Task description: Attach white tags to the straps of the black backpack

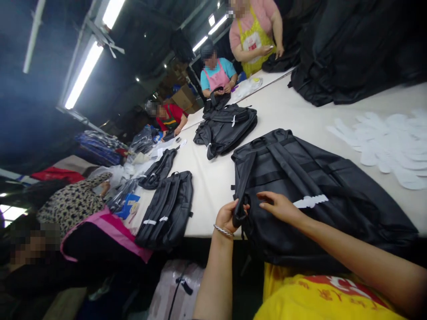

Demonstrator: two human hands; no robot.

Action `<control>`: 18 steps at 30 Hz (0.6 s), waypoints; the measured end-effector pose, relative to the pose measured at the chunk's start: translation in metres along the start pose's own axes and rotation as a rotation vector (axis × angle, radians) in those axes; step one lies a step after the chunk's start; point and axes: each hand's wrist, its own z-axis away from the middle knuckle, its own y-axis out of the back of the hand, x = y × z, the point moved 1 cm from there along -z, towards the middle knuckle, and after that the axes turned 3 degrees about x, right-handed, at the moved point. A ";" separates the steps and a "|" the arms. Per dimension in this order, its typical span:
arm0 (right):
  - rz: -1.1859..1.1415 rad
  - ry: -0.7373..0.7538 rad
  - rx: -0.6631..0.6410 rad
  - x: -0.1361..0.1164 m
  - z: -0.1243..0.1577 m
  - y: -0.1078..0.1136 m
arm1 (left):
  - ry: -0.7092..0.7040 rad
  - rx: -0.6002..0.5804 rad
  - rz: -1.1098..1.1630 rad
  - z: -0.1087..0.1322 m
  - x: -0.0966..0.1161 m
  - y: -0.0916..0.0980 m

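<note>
A black backpack (267,178) lies on the table in front of me, its straps facing up. My left hand (230,215) is closed around the lower part of one shoulder strap (246,178), at the bag's near left side. Just right of it, my right hand (278,206) hovers over the bag with thumb and fingers apart, nothing visible in it. A white paper strip (312,201) is wrapped around the other shoulder strap, close to my right wrist.
White paper pieces (393,144) are spread at the right of the pale table (213,191). More black backpacks (227,126) lie farther along and at the left (168,209). A dark heap of bags (353,53) stands back right. Several people work around the table.
</note>
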 end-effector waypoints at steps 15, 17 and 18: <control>-0.594 -0.182 -0.331 0.002 -0.020 -0.024 | 0.064 -0.044 -0.055 -0.026 -0.001 0.022; -0.655 -0.224 -0.380 0.003 -0.021 -0.026 | 0.059 -0.038 -0.110 -0.034 0.002 0.026; -0.683 -0.242 -0.394 0.003 -0.021 -0.027 | 0.045 -0.033 -0.153 -0.036 0.004 0.028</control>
